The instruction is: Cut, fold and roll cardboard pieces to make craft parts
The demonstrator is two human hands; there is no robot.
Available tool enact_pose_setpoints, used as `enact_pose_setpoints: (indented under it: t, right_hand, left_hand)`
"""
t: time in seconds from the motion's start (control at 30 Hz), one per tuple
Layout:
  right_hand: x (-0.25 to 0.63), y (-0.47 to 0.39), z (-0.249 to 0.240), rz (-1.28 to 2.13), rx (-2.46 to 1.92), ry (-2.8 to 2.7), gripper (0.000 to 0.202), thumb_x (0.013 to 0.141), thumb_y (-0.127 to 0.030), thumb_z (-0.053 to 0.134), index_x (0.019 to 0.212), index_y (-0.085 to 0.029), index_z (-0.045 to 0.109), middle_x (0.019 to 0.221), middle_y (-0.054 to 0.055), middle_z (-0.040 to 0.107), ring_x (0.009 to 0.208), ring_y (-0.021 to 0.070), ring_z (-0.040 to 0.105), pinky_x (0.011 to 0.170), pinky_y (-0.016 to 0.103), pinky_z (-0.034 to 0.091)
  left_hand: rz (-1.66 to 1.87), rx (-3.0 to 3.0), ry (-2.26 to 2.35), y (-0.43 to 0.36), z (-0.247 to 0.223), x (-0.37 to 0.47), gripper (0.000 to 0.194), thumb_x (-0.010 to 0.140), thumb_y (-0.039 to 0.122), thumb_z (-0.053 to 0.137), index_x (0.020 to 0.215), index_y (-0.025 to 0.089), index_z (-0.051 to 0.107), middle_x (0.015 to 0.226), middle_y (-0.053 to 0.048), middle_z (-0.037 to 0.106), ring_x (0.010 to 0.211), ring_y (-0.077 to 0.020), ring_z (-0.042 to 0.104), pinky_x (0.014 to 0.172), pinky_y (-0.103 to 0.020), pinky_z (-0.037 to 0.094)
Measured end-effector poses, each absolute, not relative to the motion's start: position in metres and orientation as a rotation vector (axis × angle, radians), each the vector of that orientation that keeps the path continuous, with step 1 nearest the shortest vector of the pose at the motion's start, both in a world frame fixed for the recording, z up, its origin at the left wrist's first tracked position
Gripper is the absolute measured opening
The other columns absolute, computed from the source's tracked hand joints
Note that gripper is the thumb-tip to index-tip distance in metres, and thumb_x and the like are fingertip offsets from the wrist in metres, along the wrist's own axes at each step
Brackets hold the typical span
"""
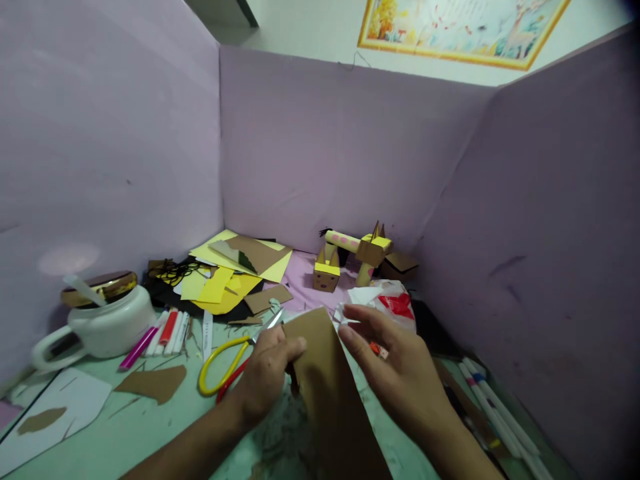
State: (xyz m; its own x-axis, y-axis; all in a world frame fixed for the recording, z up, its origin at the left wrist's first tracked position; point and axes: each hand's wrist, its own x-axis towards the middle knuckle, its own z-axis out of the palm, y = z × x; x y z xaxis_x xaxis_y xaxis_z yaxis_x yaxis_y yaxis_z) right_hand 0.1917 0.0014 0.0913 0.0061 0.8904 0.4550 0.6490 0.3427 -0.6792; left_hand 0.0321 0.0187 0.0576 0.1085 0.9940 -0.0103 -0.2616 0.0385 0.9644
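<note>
Over green tabletop (150, 415), the left hand (267, 372) pinches cardboard (333, 393).

At the lower centre of the frame, the brown cardboard strip (333, 393) runs out past the bottom edge, and fingers of the left hand (273, 367) disappear beneath it. That hand also covers part of the scissors (245, 343). At upper right, the top edge crops the framed picture (460, 30) (its faint lettering is too small to read). At lower left, a white sheet (83, 393) is cut off.
</note>
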Motion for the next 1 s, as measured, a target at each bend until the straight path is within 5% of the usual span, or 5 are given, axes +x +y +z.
enact_pose_setpoints:
  t: [0.17, 0.33, 0.47, 0.67, 1.0]
  right_hand:
    - [0.199, 0.004, 0.052, 1.229, -1.216, -1.372, 0.042, 0.072, -0.056, 0.061, 0.077, -0.014, 0.063, 0.068, 0.005, 0.064, 0.062, 0.0173, 0.058, 0.054, 0.027, 0.045]
    - [0.190, -0.005, 0.028, 1.191, -1.215, -1.164, 0.035, 0.073, -0.049, 0.063, 0.078, -0.015, 0.059, 0.068, 0.001, 0.059, 0.060, 0.0134, 0.050, 0.052, 0.023, 0.040]
    - [0.189, -0.009, 0.030, 1.191, -1.163, -1.088, 0.028, 0.072, -0.043, 0.065, 0.075, -0.016, 0.055, 0.066, -0.001, 0.056, 0.059, 0.0123, 0.048, 0.052, 0.023, 0.040]
    - [0.186, -0.014, 0.021, 1.155, -1.101, -1.131, 0.030, 0.073, -0.044, 0.063, 0.071, -0.016, 0.052, 0.061, -0.003, 0.050, 0.055, 0.0105, 0.044, 0.050, 0.022, 0.037]
    - [0.184, -0.020, 0.022, 1.131, -1.059, -1.146, 0.033, 0.072, -0.047, 0.062, 0.065, -0.018, 0.049, 0.056, -0.005, 0.043, 0.051, 0.0094, 0.037, 0.046, 0.021, 0.032]
  left_hand:
    - [0.897, 1.189, 0.752, 0.008, 0.047, 0.044, 0.012, 0.072, 0.025, 0.055, 0.066, 0.016, 0.058, 0.057, 0.003, 0.056, 0.051, -0.0102, 0.047, 0.046, -0.020, 0.036]
    - [0.798, 1.234, 0.850, 0.010, 0.035, 0.051, 0.021, 0.076, 0.028, 0.052, 0.090, 0.014, 0.058, 0.068, 0.001, 0.060, 0.063, -0.0138, 0.053, 0.054, -0.022, 0.041]
    - [0.868, 1.189, 0.818, 0.010, 0.030, 0.056, 0.016, 0.079, 0.029, 0.054, 0.090, 0.017, 0.053, 0.072, 0.002, 0.060, 0.069, -0.0146, 0.056, 0.059, -0.022, 0.045]
    - [1.030, 1.154, 0.807, 0.003, 0.024, 0.058, 0.033, 0.081, 0.042, 0.060, 0.101, 0.022, 0.044, 0.069, 0.003, 0.062, 0.055, -0.0118, 0.055, 0.049, -0.019, 0.042]
    - [1.207, 1.303, 1.058, -0.012, 0.033, 0.064, 0.028, 0.075, 0.043, 0.062, 0.088, 0.019, 0.056, 0.061, 0.001, 0.062, 0.051, -0.0129, 0.053, 0.047, -0.022, 0.039]
